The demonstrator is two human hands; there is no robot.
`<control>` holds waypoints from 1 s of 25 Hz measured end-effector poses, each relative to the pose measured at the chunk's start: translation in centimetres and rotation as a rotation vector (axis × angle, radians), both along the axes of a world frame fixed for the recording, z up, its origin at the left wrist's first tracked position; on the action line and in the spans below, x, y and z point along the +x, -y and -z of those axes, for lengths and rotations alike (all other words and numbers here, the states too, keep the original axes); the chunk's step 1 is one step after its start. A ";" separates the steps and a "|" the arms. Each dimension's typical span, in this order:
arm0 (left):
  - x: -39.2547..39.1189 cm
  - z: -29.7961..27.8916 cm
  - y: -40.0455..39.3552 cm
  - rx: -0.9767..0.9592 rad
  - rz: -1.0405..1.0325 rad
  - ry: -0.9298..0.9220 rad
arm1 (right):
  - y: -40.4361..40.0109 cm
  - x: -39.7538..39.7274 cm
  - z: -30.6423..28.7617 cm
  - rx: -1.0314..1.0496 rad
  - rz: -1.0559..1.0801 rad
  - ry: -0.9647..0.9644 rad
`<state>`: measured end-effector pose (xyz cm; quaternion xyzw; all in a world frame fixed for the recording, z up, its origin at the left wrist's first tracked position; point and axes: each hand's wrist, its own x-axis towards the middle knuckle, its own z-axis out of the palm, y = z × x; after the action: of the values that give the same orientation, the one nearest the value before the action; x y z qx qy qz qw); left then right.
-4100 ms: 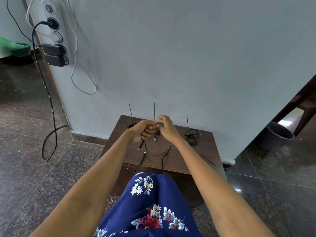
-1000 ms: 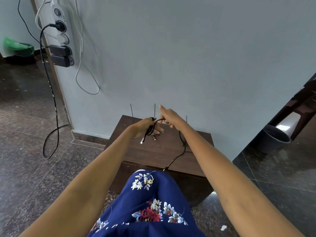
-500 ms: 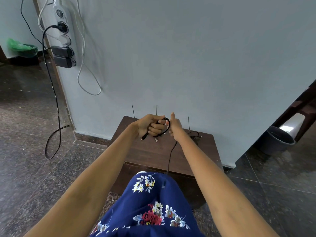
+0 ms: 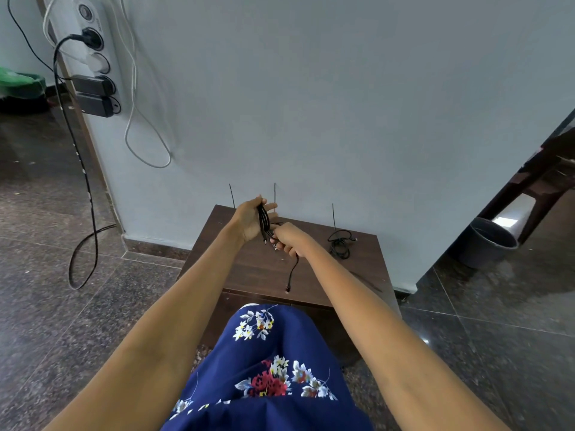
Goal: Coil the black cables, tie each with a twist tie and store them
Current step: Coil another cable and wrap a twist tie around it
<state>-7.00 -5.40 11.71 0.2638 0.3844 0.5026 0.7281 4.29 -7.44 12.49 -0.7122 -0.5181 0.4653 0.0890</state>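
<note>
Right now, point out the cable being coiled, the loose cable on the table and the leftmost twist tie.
Cable being coiled [image 4: 264, 219], head view, on the bundled loops.
Loose cable [image 4: 340, 244], head view, on its tangle.
Leftmost twist tie [image 4: 231, 195], head view, on its mid-length.

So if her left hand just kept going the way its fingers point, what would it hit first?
Probably the twist tie leaning against the wall just past the left hand, then the wall itself. Depth is hard to judge from this single view.

Dark wooden table [image 4: 245, 272] against wall, with 1 tangled black cable [image 4: 340, 244] near its right back corner.
</note>
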 end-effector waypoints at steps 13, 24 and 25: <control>1.3 -1.9 0.6 0.128 0.288 -0.451 | -1.5 1.3 -2.1 0.540 -0.039 0.145; 2.0 0.5 -0.2 0.108 0.560 -0.176 | -2.3 2.5 0.3 0.756 0.166 -0.102; 2.1 0.6 -0.2 0.116 0.581 -0.128 | -2.2 2.7 0.6 0.700 0.176 -0.186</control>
<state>-4.91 -5.21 11.09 0.4347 0.3087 0.2768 0.7994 7.02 -5.19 11.87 -0.6350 -0.5724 0.3132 0.4135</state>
